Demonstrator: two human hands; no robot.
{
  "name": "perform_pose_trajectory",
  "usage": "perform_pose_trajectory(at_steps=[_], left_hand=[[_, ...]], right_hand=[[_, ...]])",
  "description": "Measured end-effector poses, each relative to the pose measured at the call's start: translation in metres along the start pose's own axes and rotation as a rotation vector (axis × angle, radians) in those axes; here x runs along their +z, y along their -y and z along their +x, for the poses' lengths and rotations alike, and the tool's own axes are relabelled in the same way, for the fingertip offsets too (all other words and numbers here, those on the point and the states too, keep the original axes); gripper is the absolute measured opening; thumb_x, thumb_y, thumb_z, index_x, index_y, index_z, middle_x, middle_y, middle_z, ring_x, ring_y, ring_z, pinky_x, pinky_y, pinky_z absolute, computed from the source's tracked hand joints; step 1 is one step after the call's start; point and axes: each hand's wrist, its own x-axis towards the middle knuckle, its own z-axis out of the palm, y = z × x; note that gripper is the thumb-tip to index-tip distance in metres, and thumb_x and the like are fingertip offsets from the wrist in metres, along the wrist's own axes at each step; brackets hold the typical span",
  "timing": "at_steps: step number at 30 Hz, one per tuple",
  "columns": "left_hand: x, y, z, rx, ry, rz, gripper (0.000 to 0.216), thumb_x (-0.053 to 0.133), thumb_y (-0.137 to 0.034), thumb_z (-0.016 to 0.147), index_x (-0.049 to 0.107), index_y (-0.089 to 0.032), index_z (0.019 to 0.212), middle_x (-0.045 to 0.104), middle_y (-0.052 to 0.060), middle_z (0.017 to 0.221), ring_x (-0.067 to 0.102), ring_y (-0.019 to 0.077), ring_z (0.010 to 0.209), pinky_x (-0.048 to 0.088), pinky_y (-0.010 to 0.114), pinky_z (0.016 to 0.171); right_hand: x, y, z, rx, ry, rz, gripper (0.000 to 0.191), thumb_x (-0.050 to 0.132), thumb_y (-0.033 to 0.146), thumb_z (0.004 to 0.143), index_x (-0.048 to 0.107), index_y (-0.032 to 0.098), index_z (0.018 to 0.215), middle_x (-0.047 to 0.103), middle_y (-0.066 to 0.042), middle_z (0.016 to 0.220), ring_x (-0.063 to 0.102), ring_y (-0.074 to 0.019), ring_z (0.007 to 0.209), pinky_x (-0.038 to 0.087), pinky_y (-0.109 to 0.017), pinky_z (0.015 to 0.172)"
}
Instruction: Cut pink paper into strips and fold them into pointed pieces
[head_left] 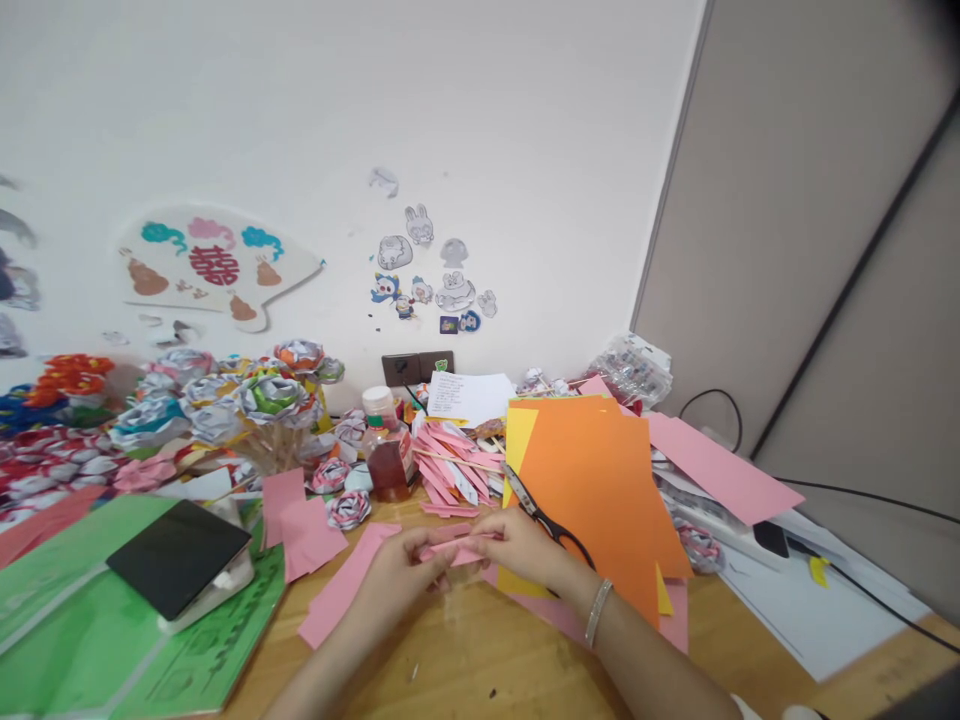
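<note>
Between my two hands, low over the wooden table, is a folded strip of pink paper [459,550]. My left hand [409,565] pinches its left end, and my right hand [510,545] grips the right end. A bracelet circles my right wrist. Loose pink paper pieces [346,588] lie beside and under my left hand. Black-handled scissors [547,515] rest on orange paper sheets [592,480], close to my right hand. Behind my hands is a heap of folded pink paper strips [446,460].
A bottle of dark red liquid [390,465] stands behind my hands. To the left are a green mat [247,620], a black tablet-like panel on a stand [180,555] and paper flowers [277,400]. White sheets [802,610] and cables lie at right.
</note>
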Motion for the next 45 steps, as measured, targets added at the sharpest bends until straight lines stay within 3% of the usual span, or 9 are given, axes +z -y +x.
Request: perform_pose_trajectory(at_steps=[6, 15, 20, 24, 27, 33, 37, 45], left_hand=[[0.000, 0.010, 0.007, -0.066, 0.074, -0.203, 0.045, 0.061, -0.044, 0.063, 0.066, -0.009, 0.091, 0.063, 0.002, 0.046, 0.055, 0.0140, 0.042, 0.041, 0.023, 0.045], [-0.004, 0.007, 0.007, -0.049, 0.075, -0.151, 0.038, 0.061, -0.043, 0.064, 0.068, -0.012, 0.086, 0.065, 0.002, 0.049, 0.058, 0.0156, 0.046, 0.042, 0.023, 0.048], [-0.003, 0.004, 0.006, -0.067, 0.081, -0.158, 0.034, 0.062, -0.045, 0.061, 0.067, -0.014, 0.074, 0.066, 0.002, 0.049, 0.059, 0.0167, 0.046, 0.044, 0.024, 0.049], [-0.005, -0.002, 0.003, -0.063, 0.048, -0.126, 0.031, 0.063, -0.044, 0.061, 0.064, -0.014, 0.067, 0.065, 0.002, 0.048, 0.060, 0.0167, 0.048, 0.045, 0.025, 0.050], [-0.007, -0.006, 0.000, -0.056, 0.089, -0.168, 0.031, 0.063, -0.045, 0.062, 0.063, -0.014, 0.064, 0.067, 0.004, 0.052, 0.062, 0.0186, 0.051, 0.047, 0.027, 0.053], [-0.008, -0.010, -0.002, -0.071, 0.118, -0.231, 0.029, 0.064, -0.044, 0.062, 0.063, -0.015, 0.064, 0.066, 0.002, 0.058, 0.064, 0.0194, 0.059, 0.049, 0.028, 0.058], [-0.009, -0.006, -0.001, -0.032, 0.103, -0.196, 0.029, 0.061, -0.044, 0.067, 0.063, -0.015, 0.064, 0.065, 0.002, 0.060, 0.062, 0.0171, 0.058, 0.048, 0.026, 0.058], [-0.011, -0.004, 0.001, -0.016, 0.080, -0.147, 0.028, 0.058, -0.044, 0.069, 0.062, -0.016, 0.068, 0.065, 0.000, 0.061, 0.062, 0.0177, 0.062, 0.048, 0.027, 0.062]], right_hand=[[0.000, 0.005, 0.002, 0.007, 0.005, 0.079, 0.030, 0.054, 0.035, 0.077, 0.056, 0.012, 0.056, 0.045, 0.003, 0.054, 0.040, -0.0089, 0.054, 0.028, -0.020, 0.050], [0.005, 0.010, 0.001, 0.029, -0.025, 0.126, 0.023, 0.051, 0.026, 0.078, 0.059, 0.014, 0.060, 0.047, 0.002, 0.058, 0.041, -0.0095, 0.056, 0.030, -0.020, 0.052], [0.003, 0.014, 0.000, 0.051, -0.025, 0.135, 0.023, 0.054, 0.029, 0.077, 0.060, 0.014, 0.061, 0.053, 0.001, 0.058, 0.046, -0.0099, 0.056, 0.034, -0.020, 0.052], [-0.001, 0.015, 0.000, 0.048, 0.012, 0.194, 0.030, 0.053, 0.037, 0.078, 0.060, 0.014, 0.060, 0.055, 0.000, 0.057, 0.050, -0.0107, 0.054, 0.038, -0.021, 0.053], [-0.004, 0.012, 0.001, 0.054, 0.078, 0.240, 0.031, 0.053, 0.042, 0.077, 0.061, 0.013, 0.069, 0.056, 0.001, 0.056, 0.051, -0.0109, 0.051, 0.040, -0.023, 0.053], [-0.009, 0.007, 0.002, 0.024, 0.109, 0.168, 0.025, 0.054, 0.037, 0.078, 0.060, 0.013, 0.073, 0.056, 0.001, 0.056, 0.053, -0.0105, 0.052, 0.041, -0.021, 0.054], [-0.016, 0.008, 0.000, 0.046, 0.208, 0.278, 0.028, 0.052, 0.040, 0.079, 0.060, 0.013, 0.082, 0.059, 0.000, 0.064, 0.057, -0.0112, 0.056, 0.043, -0.022, 0.056], [-0.019, 0.008, 0.000, 0.048, 0.236, 0.376, 0.033, 0.050, 0.044, 0.080, 0.058, 0.013, 0.090, 0.060, -0.002, 0.068, 0.057, -0.0109, 0.059, 0.045, -0.024, 0.061]])
